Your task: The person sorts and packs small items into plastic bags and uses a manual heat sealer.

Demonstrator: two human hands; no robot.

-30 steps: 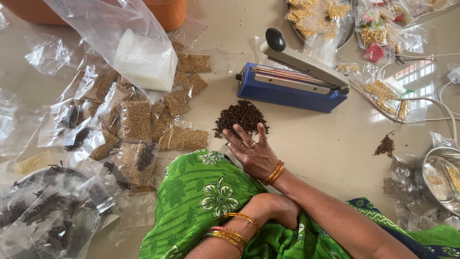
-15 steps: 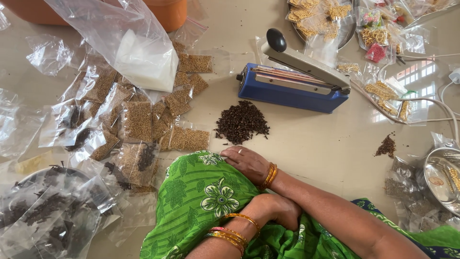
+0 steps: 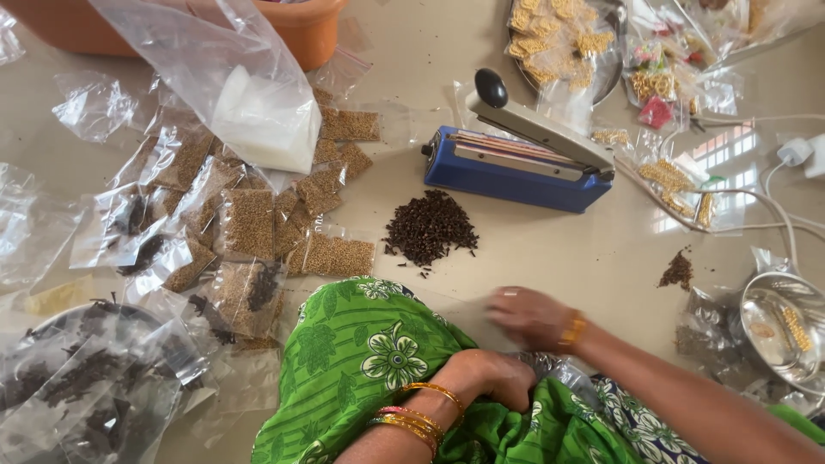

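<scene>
A pile of dark cloves (image 3: 430,228) lies on the pale floor in front of a blue heat sealer (image 3: 516,167) with its lever arm raised. My right hand (image 3: 526,316) is blurred, low over my green-clad knee (image 3: 369,352), a short way below and right of the pile. What it holds cannot be made out. My left hand (image 3: 488,378) rests curled in my lap, closed against a crumpled clear packet (image 3: 554,369). Both wrists wear gold bangles.
Sealed packets of brown seeds (image 3: 249,223) and empty clear bags are spread at left. An orange tub (image 3: 309,30) and a big clear bag (image 3: 258,112) are behind them. Trays of yellow snacks (image 3: 559,39), a steel bowl (image 3: 778,331), white cables (image 3: 773,198) and a small clove heap (image 3: 677,271) are at right.
My right hand has drawn back from the clove pile toward my lap and to the right. The left hand has stayed in my lap.
</scene>
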